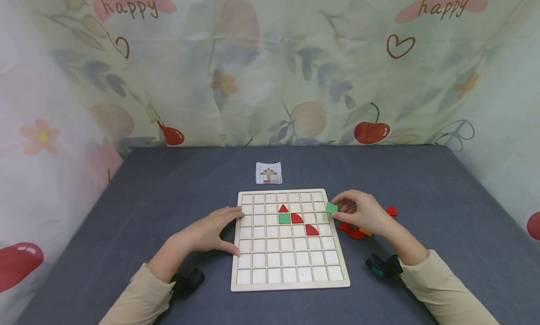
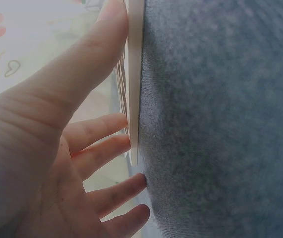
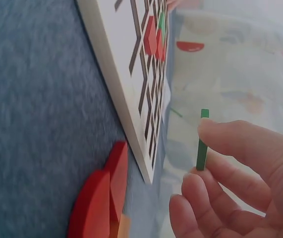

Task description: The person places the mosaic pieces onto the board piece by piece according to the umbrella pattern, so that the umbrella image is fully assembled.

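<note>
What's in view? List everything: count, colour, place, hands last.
Table: 1, dark grey-blue, across the lower view
Printed cloth: count unclear, pale, behind and beside the table
Grid board: 1, cream, on the table
Picture card: 1, mostly white, beyond the board
Triangle: 1, red, on the board
Placed square: 1, green, on the board
Quarter circles: 2, red, on the board
Held square: 1, green, by the board's right edge
Loose pieces: at least 3, red, right of the board
Orange piece: 1, orange, by the loose pieces
Wrist straps: 2, black, one per wrist
Sleeves: 2, beige, on the arms
Left hand: 1, bare, at the board's left edge
Right hand: 1, bare, pinching the held square
</note>
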Motion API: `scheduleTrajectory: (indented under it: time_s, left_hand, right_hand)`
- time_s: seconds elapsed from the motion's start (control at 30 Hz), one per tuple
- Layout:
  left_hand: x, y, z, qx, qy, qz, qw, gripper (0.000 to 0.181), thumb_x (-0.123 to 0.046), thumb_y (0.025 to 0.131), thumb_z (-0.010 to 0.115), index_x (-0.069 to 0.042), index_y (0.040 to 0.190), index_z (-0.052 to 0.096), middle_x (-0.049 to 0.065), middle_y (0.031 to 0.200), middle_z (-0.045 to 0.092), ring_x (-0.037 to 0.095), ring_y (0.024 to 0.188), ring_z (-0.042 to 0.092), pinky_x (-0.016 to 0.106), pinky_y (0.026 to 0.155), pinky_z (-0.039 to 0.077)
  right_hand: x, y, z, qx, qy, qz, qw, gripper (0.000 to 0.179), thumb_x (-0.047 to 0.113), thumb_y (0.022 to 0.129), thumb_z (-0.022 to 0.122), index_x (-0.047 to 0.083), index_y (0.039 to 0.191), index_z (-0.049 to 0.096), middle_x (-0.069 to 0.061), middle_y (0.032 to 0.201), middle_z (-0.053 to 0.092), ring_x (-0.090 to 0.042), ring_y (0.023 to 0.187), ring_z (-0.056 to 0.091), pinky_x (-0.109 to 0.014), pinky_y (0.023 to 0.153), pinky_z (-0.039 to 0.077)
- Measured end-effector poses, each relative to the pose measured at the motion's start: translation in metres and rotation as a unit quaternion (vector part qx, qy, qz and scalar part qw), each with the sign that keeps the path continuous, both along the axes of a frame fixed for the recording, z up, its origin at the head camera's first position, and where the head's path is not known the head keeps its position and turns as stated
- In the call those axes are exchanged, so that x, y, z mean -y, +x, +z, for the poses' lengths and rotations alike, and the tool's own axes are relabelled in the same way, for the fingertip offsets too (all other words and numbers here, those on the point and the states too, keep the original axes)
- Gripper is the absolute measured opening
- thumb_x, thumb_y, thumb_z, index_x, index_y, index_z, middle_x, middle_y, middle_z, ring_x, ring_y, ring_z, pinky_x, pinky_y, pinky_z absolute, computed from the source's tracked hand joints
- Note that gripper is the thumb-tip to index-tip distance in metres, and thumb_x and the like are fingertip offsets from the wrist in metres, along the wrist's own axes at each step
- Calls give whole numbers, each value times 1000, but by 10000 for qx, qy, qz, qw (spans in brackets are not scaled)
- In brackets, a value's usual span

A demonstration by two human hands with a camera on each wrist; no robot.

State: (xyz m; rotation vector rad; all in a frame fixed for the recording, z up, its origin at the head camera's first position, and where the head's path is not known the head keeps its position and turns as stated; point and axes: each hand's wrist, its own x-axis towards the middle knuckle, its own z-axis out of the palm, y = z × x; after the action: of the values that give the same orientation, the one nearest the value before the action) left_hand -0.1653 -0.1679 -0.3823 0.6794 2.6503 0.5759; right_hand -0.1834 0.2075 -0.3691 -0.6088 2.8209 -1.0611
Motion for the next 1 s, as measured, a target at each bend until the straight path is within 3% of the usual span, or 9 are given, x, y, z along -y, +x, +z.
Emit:
scheduleTrajectory:
  time_s: [0.47,1.0]
  left_hand:
    - [1,0,1,-5,22,-38,10000,91,-49,69,77,-7,140,39,14,150,33,34,139,29,52,111,28]
    - [1,0,0,0,67,-102,9999,90,-48,70,77,-6,140,39,14,150,33,34,139,29,52,110,28]
  right_hand:
    - [16,3,-2,-257,51,288,9992,25,10,77,75,3,100,68,-8,90,62,-10,76,56,-19,68,51]
    - [41,3,-2,119,218,681,9974,24,15,76,76,7,98,68,-3,87,64,-9,73,51,-20,61,45]
